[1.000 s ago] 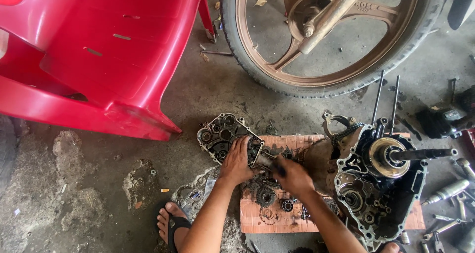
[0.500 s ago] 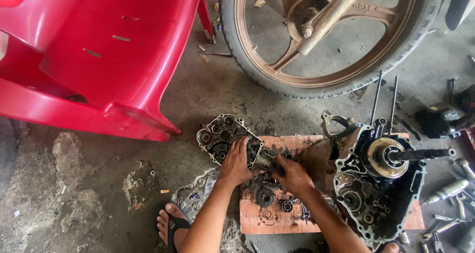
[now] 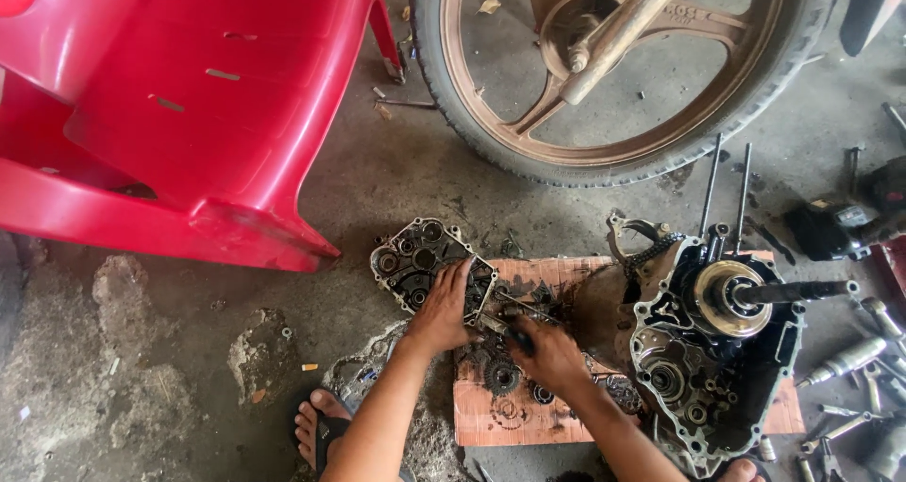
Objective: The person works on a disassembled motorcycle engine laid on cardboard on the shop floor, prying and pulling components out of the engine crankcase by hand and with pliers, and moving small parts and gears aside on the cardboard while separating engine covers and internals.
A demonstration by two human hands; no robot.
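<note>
Hands: both are working close together over the near edge of a wooden board (image 3: 566, 425) that is lying on the concrete floor (image 3: 377, 190).
Left hand (image 3: 444, 307): it is resting palm down on a crankcase half (image 3: 415, 260), fingers spread and pressing on that casting's right part.
Right hand (image 3: 552, 355): it is curling around a small dark tool or part (image 3: 514, 336); what exactly it is gripping I cannot tell, as the fingers are hiding most of it.
Crankcase half: it is lying flat, partly on the floor and partly against the left edge of the board, its bearing holes facing up.
Gears: a toothed gear (image 3: 502, 378) is sitting on the board just below the right hand, with smaller round parts beside it.
Engine block (image 3: 708, 369): the larger case is standing on the right side of the board, a shaft (image 3: 793, 291) sticking out to the right and two long studs (image 3: 727, 185) pointing away.
Wheel: a motorcycle wheel (image 3: 613, 76) with a bronze cast rim is standing behind the board.
Chair: a red plastic chair (image 3: 170, 114) is filling the upper left.
Tools: loose tools (image 3: 849, 388) are lying at the right edge.
Foot: a foot in a sandal (image 3: 316, 425) is showing at the bottom left.
</note>
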